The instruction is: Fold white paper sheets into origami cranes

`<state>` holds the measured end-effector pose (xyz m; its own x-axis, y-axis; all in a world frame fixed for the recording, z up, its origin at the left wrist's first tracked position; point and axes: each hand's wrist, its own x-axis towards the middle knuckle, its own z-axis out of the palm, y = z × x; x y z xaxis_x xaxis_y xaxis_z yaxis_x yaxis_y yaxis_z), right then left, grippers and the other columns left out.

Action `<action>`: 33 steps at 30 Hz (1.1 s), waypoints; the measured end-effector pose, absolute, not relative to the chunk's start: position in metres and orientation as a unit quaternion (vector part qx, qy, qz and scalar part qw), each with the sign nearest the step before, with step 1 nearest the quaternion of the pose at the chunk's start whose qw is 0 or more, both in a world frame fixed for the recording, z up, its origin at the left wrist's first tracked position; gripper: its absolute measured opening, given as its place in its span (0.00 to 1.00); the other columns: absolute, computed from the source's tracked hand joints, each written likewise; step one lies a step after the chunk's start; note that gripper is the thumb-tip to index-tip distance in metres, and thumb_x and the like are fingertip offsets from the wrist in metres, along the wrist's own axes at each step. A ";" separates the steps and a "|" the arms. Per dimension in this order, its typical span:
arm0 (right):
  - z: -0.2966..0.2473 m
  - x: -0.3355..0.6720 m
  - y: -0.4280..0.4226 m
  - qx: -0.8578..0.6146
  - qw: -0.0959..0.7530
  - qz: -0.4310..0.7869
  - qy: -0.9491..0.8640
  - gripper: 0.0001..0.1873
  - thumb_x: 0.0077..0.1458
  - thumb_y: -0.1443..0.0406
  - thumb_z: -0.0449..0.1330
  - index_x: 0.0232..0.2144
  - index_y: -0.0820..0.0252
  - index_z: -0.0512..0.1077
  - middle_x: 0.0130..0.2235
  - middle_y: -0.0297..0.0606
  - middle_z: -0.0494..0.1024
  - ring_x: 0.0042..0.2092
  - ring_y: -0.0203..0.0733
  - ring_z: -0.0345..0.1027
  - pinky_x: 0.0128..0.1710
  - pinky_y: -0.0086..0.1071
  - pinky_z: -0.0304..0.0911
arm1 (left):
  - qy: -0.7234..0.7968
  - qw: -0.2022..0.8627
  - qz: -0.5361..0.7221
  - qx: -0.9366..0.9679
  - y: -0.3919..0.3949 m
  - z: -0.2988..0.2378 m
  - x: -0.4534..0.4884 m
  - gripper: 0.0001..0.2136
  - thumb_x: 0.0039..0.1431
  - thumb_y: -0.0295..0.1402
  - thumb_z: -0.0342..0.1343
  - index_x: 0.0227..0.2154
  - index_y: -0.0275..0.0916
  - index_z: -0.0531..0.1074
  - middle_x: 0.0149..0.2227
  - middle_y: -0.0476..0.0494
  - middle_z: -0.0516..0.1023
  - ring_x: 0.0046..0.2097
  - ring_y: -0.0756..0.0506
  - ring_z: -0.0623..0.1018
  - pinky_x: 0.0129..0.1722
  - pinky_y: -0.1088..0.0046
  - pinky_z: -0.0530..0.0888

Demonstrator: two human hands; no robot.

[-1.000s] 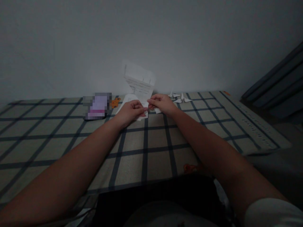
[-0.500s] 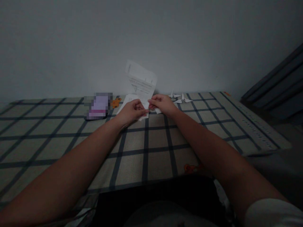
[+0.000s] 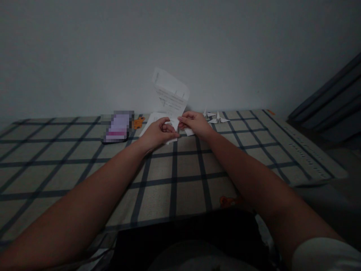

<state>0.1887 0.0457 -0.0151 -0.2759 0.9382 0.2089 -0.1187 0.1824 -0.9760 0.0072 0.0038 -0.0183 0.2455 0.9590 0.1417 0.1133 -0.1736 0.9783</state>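
A printed sheet of paper (image 3: 172, 96) stands up from the table, its upper part curling back near the wall. My right hand (image 3: 194, 122) pinches its lower right edge between thumb and fingers. My left hand (image 3: 160, 131) is curled at the sheet's lower end, thumb tip against the paper; its other fingertips are partly hidden. Under and behind my left hand lie more white papers (image 3: 152, 120), flat on the table. A small white piece of paper (image 3: 188, 131) shows beneath my right hand.
Two folded paper cranes (image 3: 219, 119) sit beyond my right hand. To the left lies a phone (image 3: 117, 128), its screen partly blurred. A checked cloth (image 3: 186, 162) covers the table, which meets a plain wall (image 3: 113, 56). A dark curtain (image 3: 329, 98) hangs at right.
The sheet has shifted slightly up and to the right with my right hand. My left thumb has moved a little right, and the gap between it and my index finger has widened.
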 end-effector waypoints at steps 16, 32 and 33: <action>-0.007 0.192 0.037 -0.336 0.372 0.589 -0.634 0.06 0.55 0.69 0.66 0.27 0.64 0.75 0.25 0.33 0.77 0.26 0.29 0.70 0.29 0.23 0.68 | 0.487 0.260 0.620 0.558 0.031 -0.029 -0.013 0.19 0.53 0.48 0.63 0.19 0.39 0.70 0.19 0.51 0.69 0.24 0.51 0.67 0.25 0.74 0.65; -0.015 0.192 0.049 -0.364 0.511 0.482 -0.611 0.14 0.55 0.56 0.65 0.26 0.59 0.71 0.26 0.32 0.74 0.28 0.33 0.67 0.32 0.27 0.67 | 0.450 0.429 0.539 0.569 0.013 -0.019 -0.001 0.18 0.51 0.49 0.65 0.25 0.37 0.76 0.27 0.46 0.74 0.29 0.50 0.73 0.30 0.74 0.73; -0.015 0.192 0.050 -0.367 0.518 0.482 -0.604 0.14 0.55 0.56 0.65 0.26 0.59 0.71 0.26 0.32 0.74 0.29 0.33 0.67 0.32 0.27 0.68 | 0.442 0.446 0.534 0.566 0.013 -0.019 0.000 0.17 0.51 0.49 0.65 0.27 0.36 0.76 0.28 0.46 0.75 0.29 0.49 0.73 0.30 0.74 0.73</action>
